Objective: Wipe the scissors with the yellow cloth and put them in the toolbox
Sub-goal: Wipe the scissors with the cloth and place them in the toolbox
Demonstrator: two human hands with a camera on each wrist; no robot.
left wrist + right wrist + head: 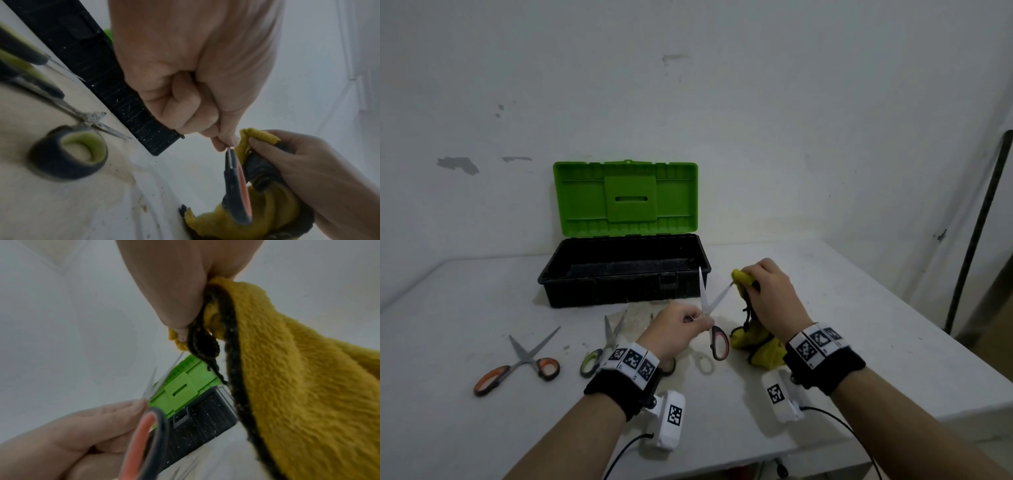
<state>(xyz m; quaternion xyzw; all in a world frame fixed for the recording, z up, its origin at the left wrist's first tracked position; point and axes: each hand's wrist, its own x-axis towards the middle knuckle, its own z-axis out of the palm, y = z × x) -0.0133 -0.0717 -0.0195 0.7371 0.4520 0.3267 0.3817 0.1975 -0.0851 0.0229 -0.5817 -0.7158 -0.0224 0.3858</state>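
My left hand [688, 322] pinches a pair of red-and-black-handled scissors [714, 318] near the pivot and holds them above the table, blades spread in a V. One handle loop [238, 194] hangs below my fingers. My right hand [767, 291] grips the yellow cloth [756, 346] with dark edging, bunched over the tip of the right blade; the rest of the cloth [298, 386] hangs down to the table. The toolbox [571, 277], black with its green lid [626, 198] standing open, sits just behind the hands and looks empty.
Orange-handled scissors [517, 363] lie open on the table at left. Green-handled scissors [602, 346] lie partly under my left wrist, seen close as a green-lined loop [68, 155]. A second green-and-black pair [24, 52] lies beside them. The table's right edge [893, 284] runs diagonally; a dark pole [979, 222] stands beyond it.
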